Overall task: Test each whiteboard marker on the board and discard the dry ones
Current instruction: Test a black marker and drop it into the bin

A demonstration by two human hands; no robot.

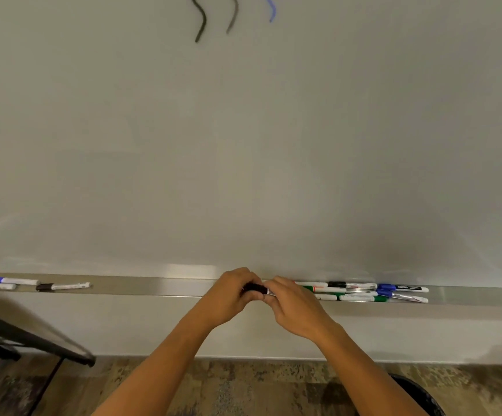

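While the left hand (pixel 231 295) grips the black cap (pixel 254 287), the right hand (pixel 291 307) pinches the marker's white barrel (pixel 269 292) above the tray (pixel 168 286), which holds capped markers (pixel 363 292) right and three (pixel 18 283) left.

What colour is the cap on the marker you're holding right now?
Black, seen in the head view: the marker is gripped between the left hand and right hand.

No words or numbers are showing clearly enough to read. The markers (pixel 360 291) lying at the right end of the tray (pixel 168 286) are carrying small printed labels, but the print is looking too blurry.
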